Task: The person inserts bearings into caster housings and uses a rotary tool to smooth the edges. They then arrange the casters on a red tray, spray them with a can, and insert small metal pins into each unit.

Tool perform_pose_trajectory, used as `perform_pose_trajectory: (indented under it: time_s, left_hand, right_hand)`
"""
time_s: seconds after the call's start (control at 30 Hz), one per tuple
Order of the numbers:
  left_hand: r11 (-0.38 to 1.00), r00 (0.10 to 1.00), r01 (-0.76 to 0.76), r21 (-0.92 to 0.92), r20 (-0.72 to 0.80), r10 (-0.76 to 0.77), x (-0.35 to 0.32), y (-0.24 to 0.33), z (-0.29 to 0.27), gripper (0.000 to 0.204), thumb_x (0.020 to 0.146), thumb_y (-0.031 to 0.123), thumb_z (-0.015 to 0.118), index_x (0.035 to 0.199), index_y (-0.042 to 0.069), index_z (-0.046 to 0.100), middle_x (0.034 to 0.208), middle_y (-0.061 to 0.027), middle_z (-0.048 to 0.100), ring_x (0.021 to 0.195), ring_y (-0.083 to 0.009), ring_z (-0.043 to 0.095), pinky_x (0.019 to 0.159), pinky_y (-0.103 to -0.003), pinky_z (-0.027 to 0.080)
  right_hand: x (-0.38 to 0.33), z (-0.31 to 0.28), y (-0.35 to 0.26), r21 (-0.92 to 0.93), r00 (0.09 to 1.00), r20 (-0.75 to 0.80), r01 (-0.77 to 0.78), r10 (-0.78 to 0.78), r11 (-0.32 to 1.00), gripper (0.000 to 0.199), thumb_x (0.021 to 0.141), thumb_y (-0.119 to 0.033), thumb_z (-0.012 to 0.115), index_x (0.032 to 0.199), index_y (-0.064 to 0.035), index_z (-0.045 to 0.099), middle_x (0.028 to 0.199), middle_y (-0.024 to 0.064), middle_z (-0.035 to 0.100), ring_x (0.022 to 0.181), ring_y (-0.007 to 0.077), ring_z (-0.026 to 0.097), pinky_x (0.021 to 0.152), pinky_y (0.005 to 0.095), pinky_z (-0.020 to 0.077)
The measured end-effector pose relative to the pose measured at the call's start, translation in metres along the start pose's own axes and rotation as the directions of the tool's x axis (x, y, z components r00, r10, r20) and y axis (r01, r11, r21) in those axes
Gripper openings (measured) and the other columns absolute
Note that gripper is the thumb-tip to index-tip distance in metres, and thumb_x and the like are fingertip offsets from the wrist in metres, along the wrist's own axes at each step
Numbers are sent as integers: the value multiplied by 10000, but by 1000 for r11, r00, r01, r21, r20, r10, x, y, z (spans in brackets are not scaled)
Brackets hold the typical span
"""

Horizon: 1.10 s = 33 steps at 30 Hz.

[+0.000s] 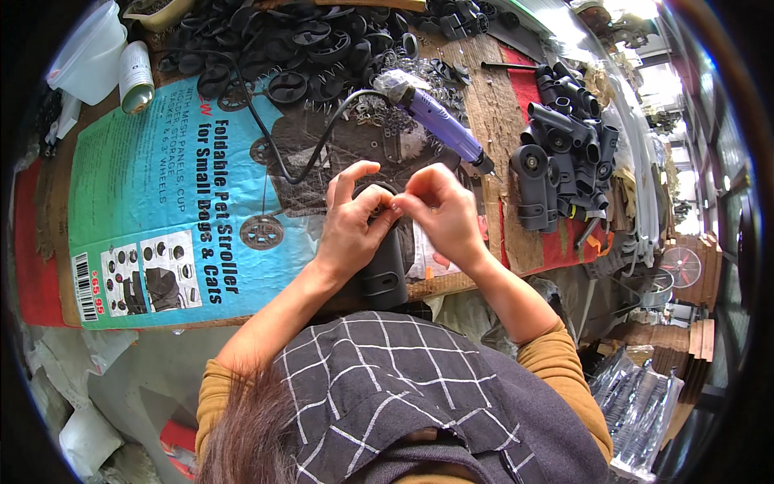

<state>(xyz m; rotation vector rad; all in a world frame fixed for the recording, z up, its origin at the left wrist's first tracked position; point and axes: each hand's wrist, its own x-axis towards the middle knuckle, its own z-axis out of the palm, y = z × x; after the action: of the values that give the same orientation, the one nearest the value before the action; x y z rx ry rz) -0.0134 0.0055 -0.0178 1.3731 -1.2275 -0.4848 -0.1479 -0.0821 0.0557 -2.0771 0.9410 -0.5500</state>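
Observation:
Both hands meet over a dark grey plastic tube-like part (384,274) with a slot near its lower end, lying at the table's front edge. My left hand (355,222) pinches thumb and forefinger together above its upper end, its other fingers raised and curled. The fingertips of my right hand (442,211) are pinched against those of the left. Whatever sits between them is too small to make out. Just beyond the right hand lies a purple electric screwdriver (439,121), its tip pointing down to the right and its black cord (302,165) looping to the left.
Black round plastic knobs (314,36) are heaped at the back, beside a pile of small metal springs (387,101). Several dark grey plastic joints (556,153) are stacked at right. A flattened blue printed carton (137,194) covers the left tabletop. A can (135,73) and white tub (89,52) stand far left.

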Motion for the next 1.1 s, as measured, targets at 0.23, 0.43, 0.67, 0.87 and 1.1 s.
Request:
perform_pose_trajectory:
  time_s: [0.23,0.43,0.67,0.87,1.1]
  left_hand:
    - [1000,1000,16,-5,21,-16,2,4,-2,128,759,107,774,828,80,671,1283,-127,495,1204,-312,456,1019,-415,361]
    - [999,1000,-18,36,15,17,2,5,-3,130,764,130,766,843,87,672,1255,-128,511,1186,-346,452,998,-432,380]
    - [999,1000,-19,38,-10,20,2,3,-2,140,751,133,776,833,90,671,1233,-124,532,1174,-340,463,986,-432,389]
    - [999,1000,-26,40,-9,26,2,2,0,138,750,139,777,830,91,675,1217,-125,542,1162,-335,470,982,-432,388]
    - [999,1000,-18,36,-1,18,2,2,-1,131,757,131,770,841,93,676,1219,-130,541,1171,-341,460,992,-432,380]
  right_hand:
    - [36,-23,53,-488,999,28,-20,39,872,365,878,-182,646,1200,-26,576,982,160,606,928,304,566,835,405,448]
    - [68,-37,88,-685,958,-122,108,-260,721,588,775,-138,723,1312,-72,494,1172,185,548,1059,341,535,985,429,381]
    - [71,-64,48,-81,973,-226,22,-40,996,657,691,-50,722,1271,-84,415,963,102,563,860,191,587,768,329,495]
    - [42,-34,16,402,877,-479,239,-20,884,850,744,1,700,1362,-110,126,1061,140,563,954,205,626,756,330,535]
    - [16,-32,-22,704,873,-486,359,47,612,417,835,-240,668,1157,-105,440,815,94,564,725,216,573,748,423,498]
